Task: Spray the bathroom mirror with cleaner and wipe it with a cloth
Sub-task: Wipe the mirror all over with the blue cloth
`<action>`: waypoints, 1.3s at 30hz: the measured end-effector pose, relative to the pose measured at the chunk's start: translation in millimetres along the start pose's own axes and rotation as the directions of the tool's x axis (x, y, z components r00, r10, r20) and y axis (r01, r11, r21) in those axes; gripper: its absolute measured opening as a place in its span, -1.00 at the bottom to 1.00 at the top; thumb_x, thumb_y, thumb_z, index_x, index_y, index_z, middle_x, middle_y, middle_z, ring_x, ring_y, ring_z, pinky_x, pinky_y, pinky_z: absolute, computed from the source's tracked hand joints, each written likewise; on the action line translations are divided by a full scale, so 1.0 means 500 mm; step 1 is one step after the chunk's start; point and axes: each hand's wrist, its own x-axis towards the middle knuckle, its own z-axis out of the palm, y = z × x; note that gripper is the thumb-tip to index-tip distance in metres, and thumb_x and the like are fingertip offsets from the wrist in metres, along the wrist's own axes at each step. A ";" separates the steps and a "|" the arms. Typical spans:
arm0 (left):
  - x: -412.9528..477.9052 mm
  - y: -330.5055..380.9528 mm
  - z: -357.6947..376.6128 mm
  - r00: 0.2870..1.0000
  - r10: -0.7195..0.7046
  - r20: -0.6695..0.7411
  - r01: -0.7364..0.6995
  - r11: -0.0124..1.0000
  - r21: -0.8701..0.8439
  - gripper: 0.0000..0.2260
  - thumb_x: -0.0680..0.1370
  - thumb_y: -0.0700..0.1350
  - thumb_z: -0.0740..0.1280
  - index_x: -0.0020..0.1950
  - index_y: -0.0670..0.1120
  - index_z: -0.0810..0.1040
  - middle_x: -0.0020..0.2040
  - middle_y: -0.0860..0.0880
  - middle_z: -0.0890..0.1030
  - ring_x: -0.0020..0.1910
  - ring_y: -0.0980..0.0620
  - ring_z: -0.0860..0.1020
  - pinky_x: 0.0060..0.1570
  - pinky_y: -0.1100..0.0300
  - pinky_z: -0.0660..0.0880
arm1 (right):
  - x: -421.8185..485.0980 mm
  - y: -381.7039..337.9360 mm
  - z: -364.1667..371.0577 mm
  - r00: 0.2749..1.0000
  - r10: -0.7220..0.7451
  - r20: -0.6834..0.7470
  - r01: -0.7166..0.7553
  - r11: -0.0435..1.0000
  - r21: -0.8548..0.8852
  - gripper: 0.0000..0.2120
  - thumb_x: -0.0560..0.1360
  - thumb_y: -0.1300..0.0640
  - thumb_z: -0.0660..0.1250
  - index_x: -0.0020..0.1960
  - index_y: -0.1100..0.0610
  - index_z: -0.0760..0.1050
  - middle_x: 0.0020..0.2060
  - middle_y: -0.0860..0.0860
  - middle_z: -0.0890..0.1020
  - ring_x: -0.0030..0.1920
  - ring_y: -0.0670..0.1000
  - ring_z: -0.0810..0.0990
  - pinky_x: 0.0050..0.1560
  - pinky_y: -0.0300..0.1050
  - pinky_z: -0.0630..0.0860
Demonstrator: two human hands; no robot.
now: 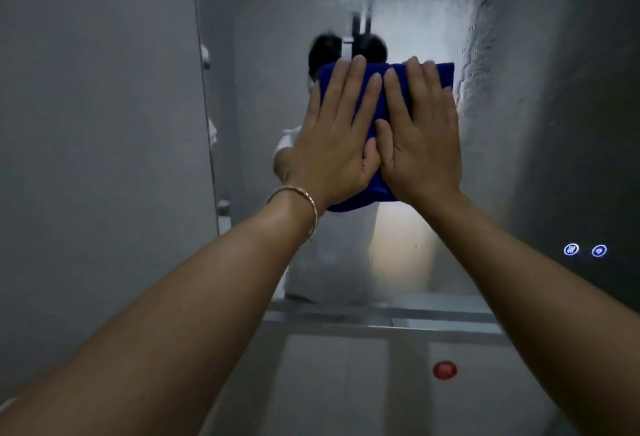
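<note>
- You hold the blue cloth (441,75) flat against the bathroom mirror (491,106), about at the height of your head. It seems folded into a pad, which I judge gives a firm face for wiping.
- Your left hand (332,134) lies on the left half of the cloth. The fingers are straight and close together and the palm presses; nothing is gripped.
- Your right hand (422,144) lies just beside it on the right half in the same way, fingers straight and almost touching. The two thumbs meet in the middle.
- Two flat hands spread the pressure over the whole pad, so it probably will not slip or bunch up on the wet glass.
- Wet streaks of cleaner (474,37) show above and to the right of the cloth. Spraying seems done and wiping is under way; that zone is likely the next to cover.
- The lit touch icons (571,249) sit low on the right, well apart from the cloth. Take care not to press them when you wipe there.
- The thin bracelet (304,200) on your left wrist is near the glass and could knock against it.
</note>
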 end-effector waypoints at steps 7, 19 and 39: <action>-0.085 0.029 0.019 0.999 -0.033 0.017 0.034 0.998 -0.046 -0.49 0.58 -0.06 0.06 0.48 -0.27 0.15 0.47 -0.32 0.18 0.47 -0.28 0.11 0.45 -0.13 -0.01 | -0.081 -0.016 0.010 0.999 -0.041 -0.020 0.041 0.999 -0.017 -0.52 0.61 0.04 0.05 0.48 0.19 0.24 0.44 0.22 0.30 0.46 0.18 0.21 0.46 0.04 0.02; -0.111 0.027 0.035 1.000 -0.015 -0.022 0.013 0.998 -0.057 -0.51 0.59 -0.06 0.06 0.47 -0.27 0.17 0.45 -0.33 0.21 0.45 -0.29 0.13 0.46 -0.12 -0.01 | -0.109 -0.031 0.019 1.000 -0.008 -0.009 0.008 0.999 -0.042 -0.53 0.62 0.05 0.04 0.47 0.20 0.24 0.44 0.22 0.31 0.46 0.20 0.23 0.46 0.09 0.07; -0.284 0.059 0.074 0.998 0.027 0.065 -0.020 0.994 -0.103 -0.45 0.61 -0.01 -0.01 0.51 -0.17 -0.16 0.52 -0.24 -0.09 0.50 -0.14 -0.22 0.47 -0.13 -0.06 | -0.286 -0.072 0.033 0.993 -0.001 0.121 0.002 1.000 -0.008 -0.53 0.61 0.02 0.06 0.48 0.17 0.15 0.44 0.23 0.28 0.46 0.18 0.17 0.45 0.14 0.12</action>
